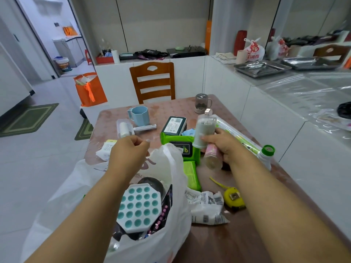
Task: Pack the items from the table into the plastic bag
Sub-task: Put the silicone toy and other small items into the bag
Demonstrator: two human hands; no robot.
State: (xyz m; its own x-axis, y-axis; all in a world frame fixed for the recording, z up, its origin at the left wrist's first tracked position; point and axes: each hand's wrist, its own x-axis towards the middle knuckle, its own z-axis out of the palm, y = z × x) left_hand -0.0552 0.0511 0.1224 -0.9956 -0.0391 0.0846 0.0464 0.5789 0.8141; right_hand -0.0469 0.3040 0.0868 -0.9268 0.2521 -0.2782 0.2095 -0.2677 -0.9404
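the right hand (227, 144) is gripping a clear cylindrical container (204, 130) of cotton swabs, long axis near upright, tilting slightly right, plus a pink packet (211, 151) beneath it. the plastic bag (169, 168) is sitting open just left and nearer the person, so the container is needing a short leftward carry. the left hand (131, 150) is hovering at the bag's rim with fingers curled; a pinch on it is unclear. print on the desk (247, 234) items is too blurred to read.
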